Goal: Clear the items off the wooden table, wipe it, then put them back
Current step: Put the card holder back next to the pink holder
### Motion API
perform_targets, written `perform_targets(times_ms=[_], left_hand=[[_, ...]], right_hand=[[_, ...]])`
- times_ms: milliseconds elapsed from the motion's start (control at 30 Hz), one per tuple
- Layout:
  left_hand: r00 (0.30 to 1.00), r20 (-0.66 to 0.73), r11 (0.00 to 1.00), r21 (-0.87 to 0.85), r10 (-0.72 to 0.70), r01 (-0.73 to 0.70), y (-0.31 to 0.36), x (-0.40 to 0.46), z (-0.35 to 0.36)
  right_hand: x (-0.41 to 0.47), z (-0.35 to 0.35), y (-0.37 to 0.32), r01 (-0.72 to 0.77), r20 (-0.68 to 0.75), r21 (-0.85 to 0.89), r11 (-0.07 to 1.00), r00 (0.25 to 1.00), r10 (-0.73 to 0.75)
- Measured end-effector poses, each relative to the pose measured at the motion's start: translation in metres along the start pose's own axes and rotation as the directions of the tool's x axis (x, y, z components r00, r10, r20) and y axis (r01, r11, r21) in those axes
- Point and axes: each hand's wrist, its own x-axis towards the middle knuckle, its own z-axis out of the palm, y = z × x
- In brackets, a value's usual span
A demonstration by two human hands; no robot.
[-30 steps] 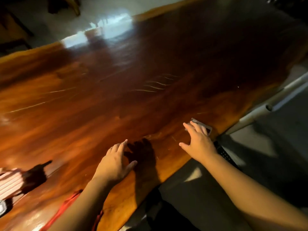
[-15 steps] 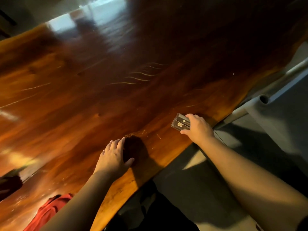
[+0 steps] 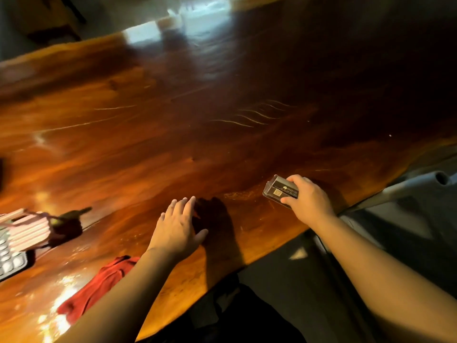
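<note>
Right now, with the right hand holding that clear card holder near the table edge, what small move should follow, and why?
Probably set the clear card holder down and let go: the right hand grips it just over the wooden table, which looks shiny, while the left hand lies flat and empty.

bench [image 3: 222, 144]: shiny red-brown wood, smooth, with thin pale scratch lines
card holder [image 3: 277, 190]: clear shiny plastic, dark cards inside
rag [image 3: 99, 285]: soft red cloth, matt, crumpled
keyboard [image 3: 11, 263]: plastic keys, pale and smooth
books [image 3: 27, 231]: pink paper edges
</note>
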Motion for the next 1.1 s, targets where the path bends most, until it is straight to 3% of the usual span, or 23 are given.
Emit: perform_targets(times_ms=[233,500,933,1100], left_hand=[[0.983,-0.084,0.987,-0.039,-0.162,0.159,-0.084,-0.051,-0.013],[0.901,-0.129,0.902,-0.185,-0.415,0.389,-0.194,-0.121,-0.021],[0.799,-0.149,0.771,-0.412,-0.583,0.486,-0.269,-0.196,-0.012],[0.778,-0.146,0.742,-0.449,-0.611,0.499,-0.282,-0.211,-0.004]], right_hand=[[-0.012,0.022,-0.11,0.201,0.041,-0.009,0.979,0.979,-0.201],[-0.02,0.073,-0.253,0.437,0.152,-0.068,0.897,0.893,-0.424],[-0.024,0.152,-0.414,0.696,0.333,-0.16,0.7,0.706,-0.625],[-0.022,0.184,-0.441,0.719,0.377,-0.203,0.665,0.684,-0.625]])
